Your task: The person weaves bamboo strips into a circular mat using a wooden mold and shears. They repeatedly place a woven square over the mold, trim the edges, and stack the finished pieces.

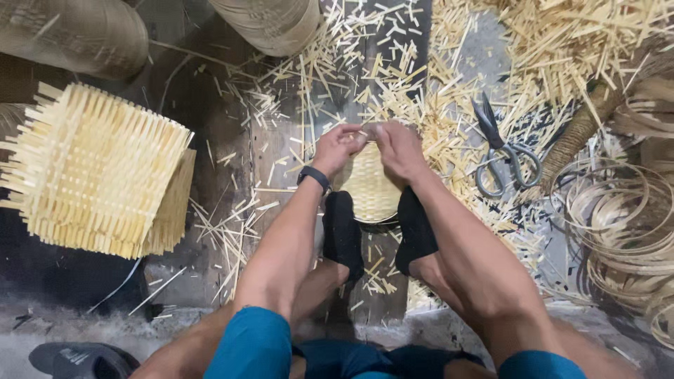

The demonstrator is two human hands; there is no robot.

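Small woven bamboo basket (372, 188) clamped between black-socked feet (343, 235) on the floor, left hand (337, 146) and right hand (398, 149) pinching its top rim, fingers narrow. Likely to slip if foot grip eases. Scissors (504, 151) lying close right: snag risk.

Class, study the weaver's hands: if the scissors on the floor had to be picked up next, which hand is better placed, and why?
Probably the right hand. The scissors lie on its side of the small woven basket; the left hand would have to cross over.
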